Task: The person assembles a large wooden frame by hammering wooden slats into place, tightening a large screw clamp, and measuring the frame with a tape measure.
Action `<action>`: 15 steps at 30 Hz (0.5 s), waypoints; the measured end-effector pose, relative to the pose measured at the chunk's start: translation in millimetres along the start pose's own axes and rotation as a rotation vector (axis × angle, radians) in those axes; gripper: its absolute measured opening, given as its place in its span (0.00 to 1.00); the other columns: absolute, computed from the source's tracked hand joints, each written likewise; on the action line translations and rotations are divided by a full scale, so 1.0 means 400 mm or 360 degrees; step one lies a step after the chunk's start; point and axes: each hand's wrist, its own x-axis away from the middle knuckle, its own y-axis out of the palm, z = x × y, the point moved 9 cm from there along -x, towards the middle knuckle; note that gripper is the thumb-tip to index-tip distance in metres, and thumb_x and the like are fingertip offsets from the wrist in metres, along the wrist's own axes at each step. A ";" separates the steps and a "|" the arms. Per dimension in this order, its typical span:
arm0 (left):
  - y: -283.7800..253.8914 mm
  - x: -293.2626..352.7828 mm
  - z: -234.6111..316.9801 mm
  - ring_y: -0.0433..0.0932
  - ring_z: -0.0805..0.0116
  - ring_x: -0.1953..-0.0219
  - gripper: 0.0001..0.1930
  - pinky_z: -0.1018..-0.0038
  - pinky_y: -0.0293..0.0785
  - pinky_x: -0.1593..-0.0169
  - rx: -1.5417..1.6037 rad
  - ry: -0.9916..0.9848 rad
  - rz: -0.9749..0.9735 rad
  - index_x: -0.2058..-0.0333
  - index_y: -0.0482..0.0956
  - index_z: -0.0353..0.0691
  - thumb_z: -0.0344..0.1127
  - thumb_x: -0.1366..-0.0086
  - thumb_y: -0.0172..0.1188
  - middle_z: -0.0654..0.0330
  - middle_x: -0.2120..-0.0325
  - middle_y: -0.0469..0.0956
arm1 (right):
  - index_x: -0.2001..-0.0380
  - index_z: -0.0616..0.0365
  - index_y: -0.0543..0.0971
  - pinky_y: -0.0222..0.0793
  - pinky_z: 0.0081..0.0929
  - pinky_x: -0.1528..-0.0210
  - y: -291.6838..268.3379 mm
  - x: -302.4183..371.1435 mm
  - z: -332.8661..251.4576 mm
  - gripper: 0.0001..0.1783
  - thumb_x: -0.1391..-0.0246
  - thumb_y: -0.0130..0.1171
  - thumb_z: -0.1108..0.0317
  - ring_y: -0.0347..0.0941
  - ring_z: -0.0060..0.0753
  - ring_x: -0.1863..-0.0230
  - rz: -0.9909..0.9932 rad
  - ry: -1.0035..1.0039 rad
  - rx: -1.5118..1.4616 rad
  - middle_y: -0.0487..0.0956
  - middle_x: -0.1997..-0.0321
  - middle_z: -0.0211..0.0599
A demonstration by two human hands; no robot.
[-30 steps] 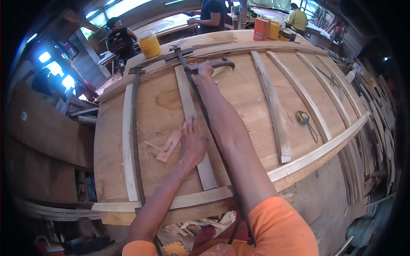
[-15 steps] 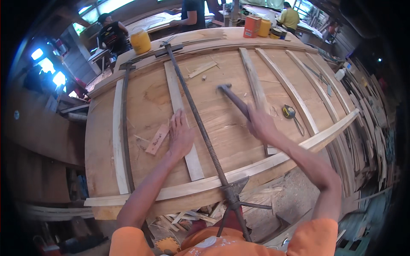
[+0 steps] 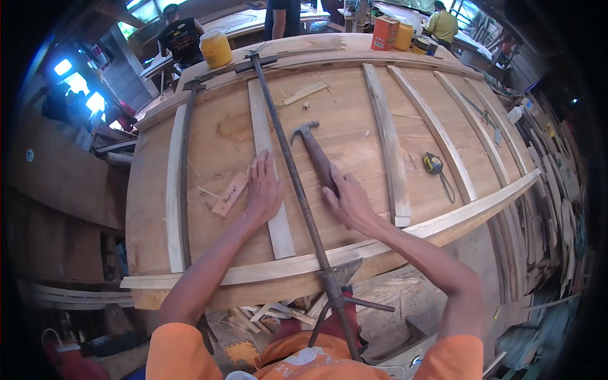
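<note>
My left hand (image 3: 265,190) lies open, fingers stretched out, on a pale wooden slat (image 3: 263,123) of a large wooden panel frame. Against its fingers rests a short reddish wood piece with handwriting (image 3: 230,196). My right hand (image 3: 351,201) holds a claw hammer (image 3: 318,152) loosely by the lower handle, thumb and fingers on either side. The hammer's head points away from me, low over the panel (image 3: 345,126). Between my hands runs a long metal bar clamp (image 3: 292,168), its screw end at the front rail (image 3: 405,239).
A second bar clamp (image 3: 186,171) spans the left side. A tape measure (image 3: 433,163) sits between right-hand slats. Yellow tub (image 3: 216,49) and orange-red box (image 3: 384,33) stand along the far edge. Wood scraps litter the floor below; stacked boards (image 3: 557,183) line the right. People work beyond.
My right hand and the hammer have moved left and toward me, nearer the bar clamp. The hammer's handle has swung to point more away from me. My left hand stays on the slat.
</note>
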 end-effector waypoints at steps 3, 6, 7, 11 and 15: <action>-0.009 0.001 -0.019 0.52 0.38 0.26 0.39 0.50 0.49 0.22 -0.0041 0.0043 0.0039 0.29 0.54 0.23 0.35 0.34 0.56 0.39 0.27 0.54 | 0.36 0.62 0.74 0.71 0.49 0.51 -0.003 -0.081 -0.001 0.27 0.32 0.60 0.59 0.76 0.61 0.57 0.0004 -0.0143 0.0004 0.77 0.56 0.64; -0.027 0.023 -0.059 0.52 0.38 0.26 0.39 0.50 0.49 0.22 -0.0100 -0.0006 0.0020 0.29 0.55 0.23 0.35 0.34 0.57 0.39 0.27 0.54 | 0.57 0.69 0.82 0.70 0.55 0.46 -0.134 -0.162 0.027 0.22 0.30 0.57 0.55 0.74 0.66 0.53 0.0117 -0.0006 0.0092 0.78 0.53 0.63; -0.031 0.013 -0.035 0.52 0.38 0.26 0.39 0.50 0.49 0.22 -0.0072 0.0029 0.0049 0.28 0.54 0.23 0.34 0.34 0.57 0.39 0.27 0.54 | 0.57 0.71 0.82 0.70 0.56 0.46 -0.237 -0.179 0.088 0.24 0.32 0.59 0.53 0.74 0.65 0.51 0.0444 -0.0040 0.0426 0.78 0.52 0.63; -0.005 -0.004 -0.009 0.53 0.39 0.26 0.40 0.50 0.50 0.22 -0.0040 0.0043 0.0048 0.28 0.54 0.24 0.34 0.35 0.58 0.39 0.28 0.55 | 0.57 0.76 0.80 0.70 0.58 0.44 -0.307 -0.179 0.358 0.33 0.39 0.65 0.47 0.73 0.68 0.47 0.0554 0.0119 0.1018 0.79 0.51 0.64; -0.032 0.011 -0.035 0.52 0.38 0.26 0.40 0.49 0.50 0.22 -0.0016 -0.0019 0.0035 0.29 0.54 0.23 0.34 0.35 0.58 0.39 0.28 0.55 | 0.54 0.77 0.78 0.72 0.57 0.45 -0.242 -0.201 0.422 0.35 0.43 0.69 0.47 0.75 0.69 0.47 0.0291 0.0624 0.0482 0.78 0.50 0.68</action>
